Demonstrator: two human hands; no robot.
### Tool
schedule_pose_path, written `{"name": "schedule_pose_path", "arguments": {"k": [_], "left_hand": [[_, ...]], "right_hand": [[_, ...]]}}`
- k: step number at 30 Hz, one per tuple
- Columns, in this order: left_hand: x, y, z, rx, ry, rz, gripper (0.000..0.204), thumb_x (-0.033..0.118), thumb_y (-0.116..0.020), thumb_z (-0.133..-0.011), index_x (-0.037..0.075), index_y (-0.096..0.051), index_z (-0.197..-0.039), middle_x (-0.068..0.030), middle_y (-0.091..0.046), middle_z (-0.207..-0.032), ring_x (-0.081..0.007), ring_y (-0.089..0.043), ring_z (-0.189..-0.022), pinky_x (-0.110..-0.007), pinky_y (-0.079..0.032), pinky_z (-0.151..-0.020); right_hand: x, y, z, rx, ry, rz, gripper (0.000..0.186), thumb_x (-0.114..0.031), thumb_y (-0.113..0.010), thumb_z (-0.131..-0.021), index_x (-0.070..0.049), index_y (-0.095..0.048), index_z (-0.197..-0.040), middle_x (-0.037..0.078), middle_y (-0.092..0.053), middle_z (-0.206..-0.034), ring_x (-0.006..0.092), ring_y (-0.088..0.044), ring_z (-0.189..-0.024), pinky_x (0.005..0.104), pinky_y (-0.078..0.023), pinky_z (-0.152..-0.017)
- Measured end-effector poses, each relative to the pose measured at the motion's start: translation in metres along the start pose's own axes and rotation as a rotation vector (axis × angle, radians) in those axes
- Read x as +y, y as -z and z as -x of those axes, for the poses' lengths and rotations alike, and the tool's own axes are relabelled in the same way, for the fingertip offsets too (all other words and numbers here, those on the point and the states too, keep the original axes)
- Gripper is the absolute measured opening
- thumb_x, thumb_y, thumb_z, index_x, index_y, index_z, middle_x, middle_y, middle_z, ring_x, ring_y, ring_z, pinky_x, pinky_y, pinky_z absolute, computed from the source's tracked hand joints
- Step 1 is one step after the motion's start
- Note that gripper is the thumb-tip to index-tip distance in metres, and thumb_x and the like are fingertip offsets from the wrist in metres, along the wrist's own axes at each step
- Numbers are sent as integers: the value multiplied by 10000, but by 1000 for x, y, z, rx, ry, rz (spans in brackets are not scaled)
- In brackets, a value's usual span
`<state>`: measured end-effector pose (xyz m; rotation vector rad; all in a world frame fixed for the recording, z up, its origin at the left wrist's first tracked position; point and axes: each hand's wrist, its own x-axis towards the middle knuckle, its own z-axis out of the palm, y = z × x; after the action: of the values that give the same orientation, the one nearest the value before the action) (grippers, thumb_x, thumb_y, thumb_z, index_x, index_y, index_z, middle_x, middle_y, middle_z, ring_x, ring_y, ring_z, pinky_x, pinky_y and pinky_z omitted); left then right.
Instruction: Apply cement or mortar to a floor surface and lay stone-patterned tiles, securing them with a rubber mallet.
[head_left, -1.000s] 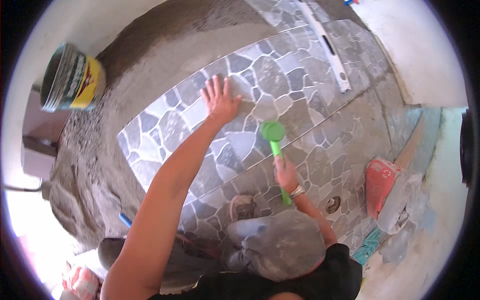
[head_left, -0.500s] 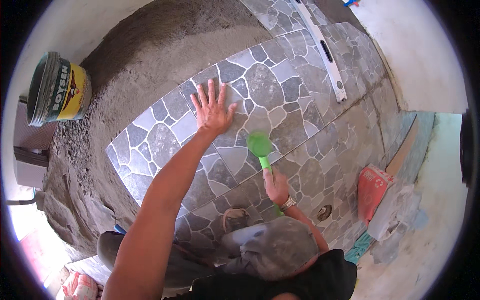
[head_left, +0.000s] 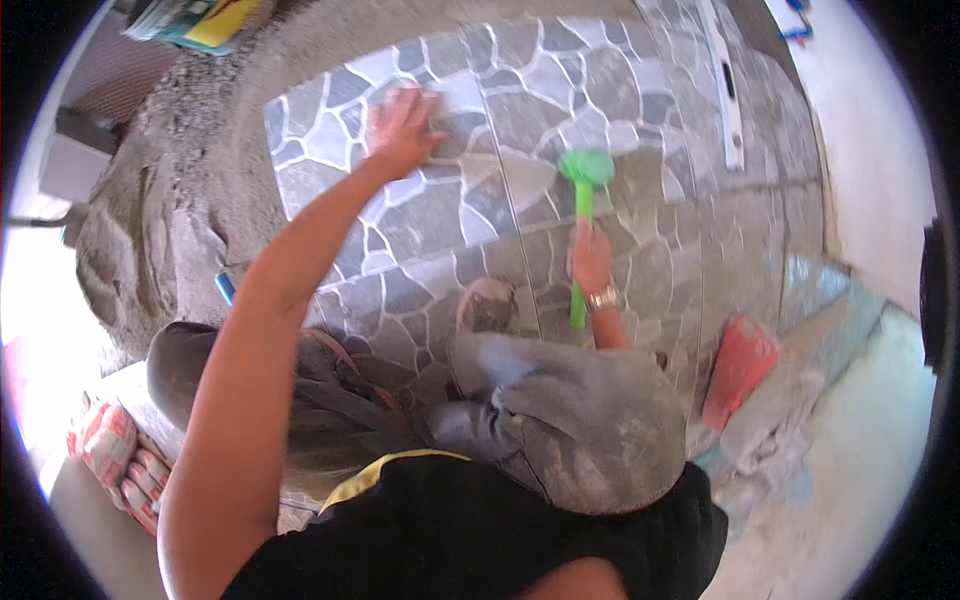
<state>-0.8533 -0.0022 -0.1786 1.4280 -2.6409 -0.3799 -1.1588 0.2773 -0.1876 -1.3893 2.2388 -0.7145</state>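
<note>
My left hand (head_left: 403,130) lies with fingers apart on a grey stone-patterned floor tile (head_left: 345,215), left of a joint between tiles. In my right hand (head_left: 592,258) is the handle of a green mallet (head_left: 587,168). Its head is blurred and hovers over or touches the neighbouring tile (head_left: 515,105) to the right of that joint; I cannot tell which. A watch (head_left: 603,298) circles my right wrist.
Grey mortar (head_left: 235,150) borders the tiles on the left and far side. A blue handle (head_left: 225,288) sticks out by my left knee. A bucket (head_left: 215,25) stands far left, a spirit level (head_left: 728,90) far right. At right lies a red bag (head_left: 740,370) beside crumpled plastic (head_left: 775,425).
The view has tilted and shifted. My left hand has moved left across the joint onto the left tile. The mallet stays in my right hand, its head in a different spot.
</note>
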Motion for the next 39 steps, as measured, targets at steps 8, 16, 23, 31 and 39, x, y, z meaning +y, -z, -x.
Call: {"name": "schedule_pose_path", "arguments": {"k": [8, 16, 23, 31, 39], "left_hand": [[-76, 22, 102, 11, 487, -37, 741, 613, -420, -980, 259, -218, -1599, -183, -99, -1666, -465, -80, -1517, -730, -70, -1143], [-132, 15, 154, 102, 481, -161, 688, 623, -304, -1014, 262, -236, -1596, -162, -124, -1667, -433, -88, -1525, -665, -66, -1185], [-132, 18, 152, 145, 425, -191, 678, 609, -339, -1011, 265, -261, -1590, -141, -163, -1662, -407, -125, -1524, -624, -93, -1203], [-137, 27, 138, 95, 370, -185, 668, 580, -386, -1009, 258, -269, -1584, -142, -185, -1654, -405, -136, -1521, -632, -129, -1194], [-37, 15, 57, -51, 169, 133, 812, 510, -551, -964, 127, -208, -1593, -149, -163, -1661, -416, -104, -1528, -673, -114, -1179]], "right_hand": [[-48, 39, 13, -88, -263, -16, 523, -448, -473, -1023, 26, -653, -899, 265, -623, -712, 470, -618, -677, 525, -433, -596], [-81, 19, 50, -198, -224, -154, 510, -447, -494, -1016, 20, -640, -871, 242, -620, -676, 422, -636, -653, 487, -449, -584], [-115, 38, 48, -394, -353, -472, 453, -410, -487, -1027, -8, -619, -864, 68, -567, -571, 175, -538, -435, 351, -416, -447], [-111, 24, 49, -374, -396, -600, 414, -385, -499, -1030, -16, -607, -876, -9, -510, -545, 102, -483, -412, 299, -383, -408], [-68, 48, 34, -142, -341, -399, 390, -366, -511, -1015, -12, -637, -910, 31, -555, -532, 144, -556, -443, 322, -418, -437]]}}
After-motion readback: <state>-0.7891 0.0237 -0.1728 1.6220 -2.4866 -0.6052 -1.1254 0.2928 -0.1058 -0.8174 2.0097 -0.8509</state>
